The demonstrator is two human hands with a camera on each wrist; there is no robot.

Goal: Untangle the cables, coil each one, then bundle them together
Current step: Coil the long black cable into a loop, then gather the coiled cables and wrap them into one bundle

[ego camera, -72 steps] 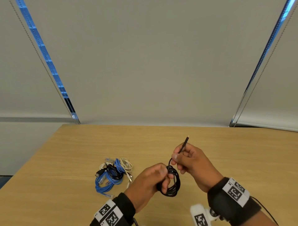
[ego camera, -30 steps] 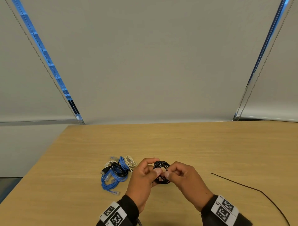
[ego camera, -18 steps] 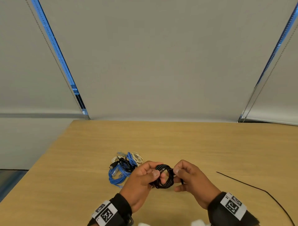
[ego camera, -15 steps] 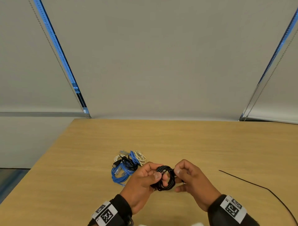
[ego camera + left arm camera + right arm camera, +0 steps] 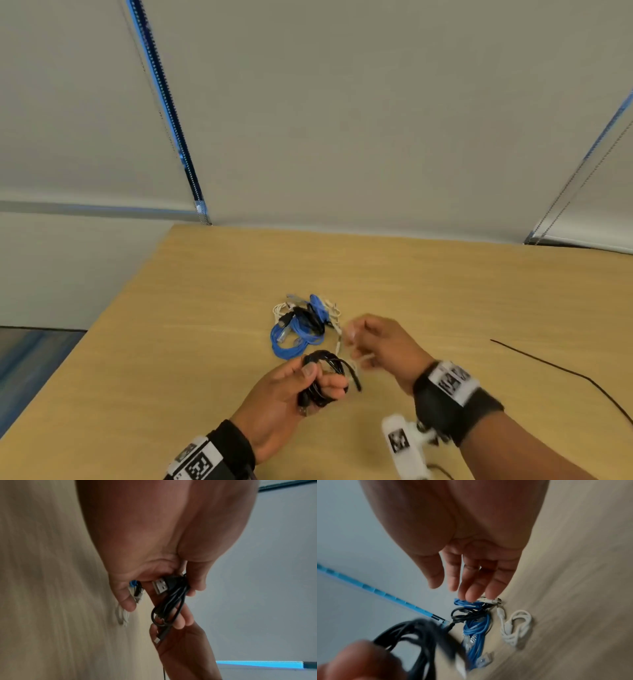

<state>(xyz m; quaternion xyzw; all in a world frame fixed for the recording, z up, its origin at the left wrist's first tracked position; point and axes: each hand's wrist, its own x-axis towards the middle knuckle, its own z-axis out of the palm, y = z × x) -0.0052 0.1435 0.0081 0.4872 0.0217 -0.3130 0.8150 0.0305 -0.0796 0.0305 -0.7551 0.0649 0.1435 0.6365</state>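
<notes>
Right hand [image 5: 376, 342] has released black coil [image 5: 325, 373], left hand [image 5: 284, 394] retaining grip.

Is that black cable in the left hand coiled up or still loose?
Coiled. The black cable sits in several gathered loops gripped by the left hand, with only its USB plug and one short end sticking out.

Both forearms are bare. Each wrist wears a wide black band [image 5: 455, 407] wrapped snugly around it. On the right wrist's band sits a white tag [image 5: 451, 378] printed with a black square-code pattern, blurred here. The left wrist's band [image 5: 233, 448] carries a similar white tag [image 5: 196, 462] with black code squares. Below the right band hangs a white camera housing [image 5: 404, 445], which bears its own small black code marker.
</notes>
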